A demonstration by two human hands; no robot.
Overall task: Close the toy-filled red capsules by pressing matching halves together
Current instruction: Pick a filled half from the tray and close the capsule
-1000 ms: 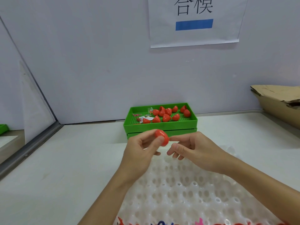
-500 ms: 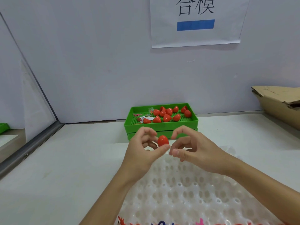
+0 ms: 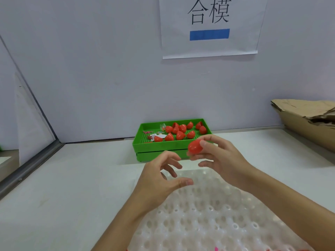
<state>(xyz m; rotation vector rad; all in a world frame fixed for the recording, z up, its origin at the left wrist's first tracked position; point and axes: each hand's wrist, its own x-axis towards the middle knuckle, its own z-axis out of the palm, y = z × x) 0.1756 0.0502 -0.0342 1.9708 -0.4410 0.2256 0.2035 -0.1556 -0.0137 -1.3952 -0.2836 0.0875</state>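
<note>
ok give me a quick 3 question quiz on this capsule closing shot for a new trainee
1. Which hand holds the red capsule?
A. left hand
B. right hand
C. neither

2. True or false: the left hand is gripping a capsule half.

3. Fill in: the loose red halves lie in the ____ tray by the wall.

Key
1. B. The right hand pinches it between thumb and fingers, in front of the tray's near right corner.
2. False. Its fingers are loosely spread and hold nothing, above the white dimpled tray.
3. green
</note>
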